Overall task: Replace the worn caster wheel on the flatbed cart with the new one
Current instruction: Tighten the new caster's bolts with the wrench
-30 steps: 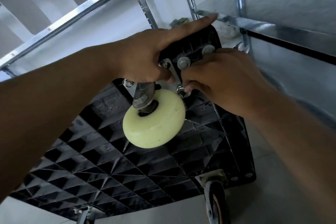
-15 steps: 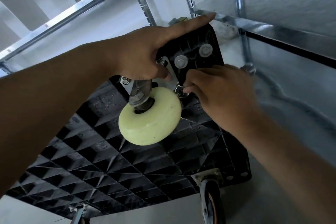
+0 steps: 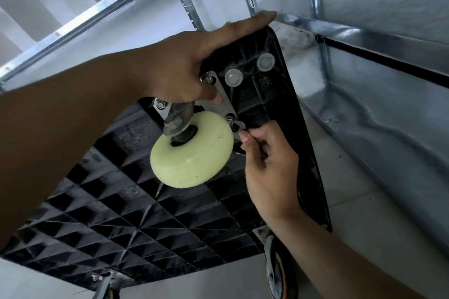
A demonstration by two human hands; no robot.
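Note:
The black flatbed cart (image 3: 145,221) is tipped up, its ribbed underside facing me. A pale yellow caster wheel (image 3: 194,153) hangs from a metal mounting plate (image 3: 224,102) at the cart's top corner. My left hand (image 3: 184,65) grips the cart's edge and the plate, forefinger stretched along the top edge, thumb pressing on the plate. My right hand (image 3: 267,162) pinches a small washer or nut (image 3: 239,126) at the plate's lower right bolt, beside the wheel. Nuts show at the plate's other corners (image 3: 206,79).
Two large washered bolts (image 3: 234,77) sit in the cart's end rib. A dark worn caster (image 3: 279,272) is at the cart's lower right corner, another (image 3: 109,286) at the bottom edge. Metal stud framing (image 3: 313,22) and foil-faced panels stand close behind and to the right.
My right hand has slid down from the upper bolts to the plate's lower right bolt and now pinches the small part there. The left hand keeps its hold.

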